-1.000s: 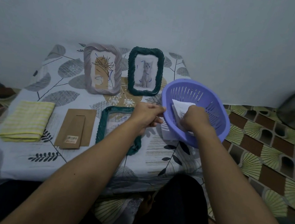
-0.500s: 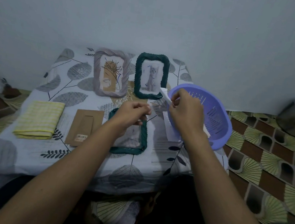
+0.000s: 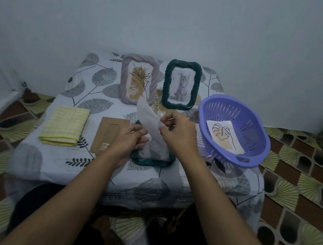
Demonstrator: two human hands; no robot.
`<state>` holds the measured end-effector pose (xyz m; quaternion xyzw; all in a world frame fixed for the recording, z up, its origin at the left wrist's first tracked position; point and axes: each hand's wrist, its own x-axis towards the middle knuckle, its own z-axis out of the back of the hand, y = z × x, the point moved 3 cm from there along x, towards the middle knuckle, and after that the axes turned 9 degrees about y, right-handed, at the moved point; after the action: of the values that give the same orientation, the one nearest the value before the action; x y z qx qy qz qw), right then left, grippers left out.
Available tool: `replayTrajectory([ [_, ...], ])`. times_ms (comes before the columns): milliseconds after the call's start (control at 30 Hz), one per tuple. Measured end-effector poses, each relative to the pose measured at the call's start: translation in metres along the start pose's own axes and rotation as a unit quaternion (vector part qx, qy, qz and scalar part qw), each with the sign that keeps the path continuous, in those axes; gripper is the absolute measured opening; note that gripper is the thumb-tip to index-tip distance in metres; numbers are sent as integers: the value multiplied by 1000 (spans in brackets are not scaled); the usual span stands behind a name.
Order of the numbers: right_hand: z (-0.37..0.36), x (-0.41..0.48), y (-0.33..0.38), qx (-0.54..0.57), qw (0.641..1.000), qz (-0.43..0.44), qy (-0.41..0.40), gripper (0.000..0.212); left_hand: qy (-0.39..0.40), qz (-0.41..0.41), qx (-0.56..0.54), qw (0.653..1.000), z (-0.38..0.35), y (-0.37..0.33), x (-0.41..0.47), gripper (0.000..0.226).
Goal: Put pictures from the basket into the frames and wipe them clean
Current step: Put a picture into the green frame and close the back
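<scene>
Right hand (image 3: 179, 132) pinches a thin, curved white sheet (image 3: 149, 118) at its right edge. Left hand (image 3: 130, 139) fingers curl on its lower edge. The sheet is held above a rope-textured green frame (image 3: 151, 162) lying flat. The slotted purple plastic basket (image 3: 225, 109) holds 1 leaf print (image 3: 224, 136).

The single head-worn wide-angle camera is looking forward and down from close over the counter (image 3: 36, 160), facing the wall (image 3: 189, 24) at 12 o'clock, with the basket (image 3: 253, 163) sitting toward 3 o'clock of the view.

Three frames (image 3: 123, 81) (image 3: 166, 82) (image 3: 151, 163), two loose pictures (image 3: 149, 118) (image 3: 224, 136) — one basket (image 3: 256, 138), one cloth (image 3: 64, 124).
</scene>
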<state>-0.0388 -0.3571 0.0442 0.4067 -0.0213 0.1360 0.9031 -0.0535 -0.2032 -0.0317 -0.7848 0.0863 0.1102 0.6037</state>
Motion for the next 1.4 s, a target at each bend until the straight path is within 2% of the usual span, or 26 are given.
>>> replayTrajectory([
  [100,-4,3,-5,126,991,-53,11,18,-2,-5,-27,1000,3,-1,-2,31],
  [200,-6,2,-12,243,966,-86,20,21,-19,-12,-56,998,7,-3,-4,39],
  [300,-9,1,-25,281,952,-118,18,24,-45,-26,-76,996,10,-4,-3,48],
  [367,-11,-1,-35,295,944,-143,29,26,-65,-40,-48,996,13,-4,-2,54],
  [467,-15,-4,-51,247,951,-173,61,32,-103,-75,92,988,15,-8,-2,56],
  [533,-18,-6,-60,184,963,-184,72,32,-117,-98,214,965,13,-10,-2,56],
  [600,-22,-7,-66,139,970,-187,72,29,-125,-111,279,946,12,-9,1,56],
  [833,-32,-2,-76,-24,984,-151,95,20,-97,-138,436,884,9,8,9,31],
  [933,-34,0,-79,-80,984,-118,111,31,-99,-129,481,861,14,9,11,33],
  [1000,-35,-1,-80,-88,982,-108,128,44,-105,-106,525,838,18,10,15,41],
  [1067,-35,-3,-80,-93,980,-111,139,54,-109,-75,588,798,19,10,18,46],
  [1200,-37,-3,-78,-103,972,-131,162,73,-114,-82,663,735,14,5,19,49],
  [1300,-37,-2,-79,-105,971,-135,165,71,-107,-76,693,709,12,5,24,47],
  [1400,-38,0,-82,-111,971,-130,165,60,-97,-58,705,700,12,6,29,47],
])
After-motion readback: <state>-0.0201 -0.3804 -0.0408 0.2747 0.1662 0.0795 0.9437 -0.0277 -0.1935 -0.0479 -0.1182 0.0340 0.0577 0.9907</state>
